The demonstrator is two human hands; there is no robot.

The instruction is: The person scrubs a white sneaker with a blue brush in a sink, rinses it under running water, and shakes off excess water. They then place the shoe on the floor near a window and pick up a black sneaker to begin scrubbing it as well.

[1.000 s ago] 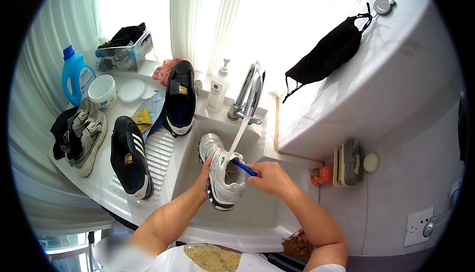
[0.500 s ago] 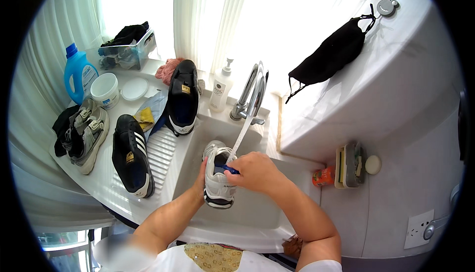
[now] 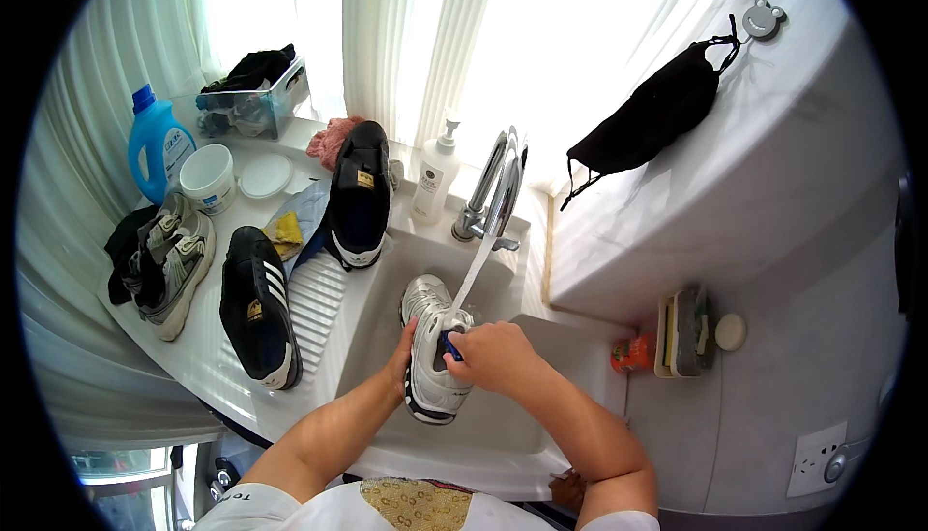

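A white and silver sneaker [image 3: 426, 294] is held over the sink [image 3: 512, 425], its toe toward the far side and its heel toward me. My left hand [image 3: 398, 362] grips it along its left side. The fingers of my right hand [image 3: 493, 357] are closed round a small blue handle [image 3: 450, 345] at the shoe's opening; its working end is hidden inside the shoe. From the chrome faucet [image 3: 503, 188] a stream of water [image 3: 471, 278] runs down onto the sneaker just beyond my right hand.
Two black sneakers [image 3: 261, 309] stand left of the sink, with grey sneakers [image 3: 186, 270] beyond them. Behind are a blue detergent bottle [image 3: 158, 149], a white tub [image 3: 206, 175] and a pump bottle [image 3: 434, 178]. A black mask [image 3: 648, 120] hangs at right, above a sponge holder [image 3: 681, 333].
The sneaker has rolled to the right in my left hand, so its left side shows more. My right hand has shifted slightly toward me with the blue handle.
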